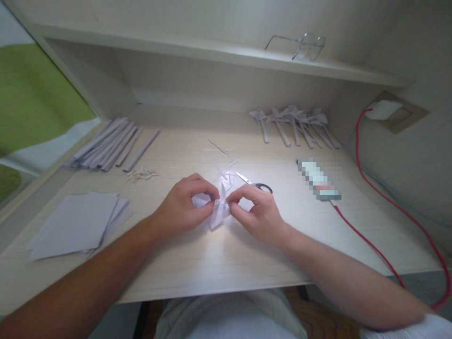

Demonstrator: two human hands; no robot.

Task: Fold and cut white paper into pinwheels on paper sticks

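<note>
Between my two hands, above the desk, is a folded white paper pinwheel [219, 217]. My left hand [190, 202] pinches its left side between thumb and forefinger. On the other side my right hand [256, 209] grips it near the middle with thumb and fingertips. Part of the paper is hidden behind the fingers. Just beyond my right hand lies a pair of scissors [252, 181] with dark handles, its blades pointing away to the left. Thin paper strips and scraps [226, 176] are scattered past my fingertips.
Square paper sheets [74, 226] are stacked at left, below rolled paper tubes [106, 143] and a small pile of pale bits [140, 174]. Finished pinwheels on sticks [293, 125] lie at back right. A phone [319, 179] with a red cable [367, 245] rests at right. Glasses [307, 46] sit on the shelf.
</note>
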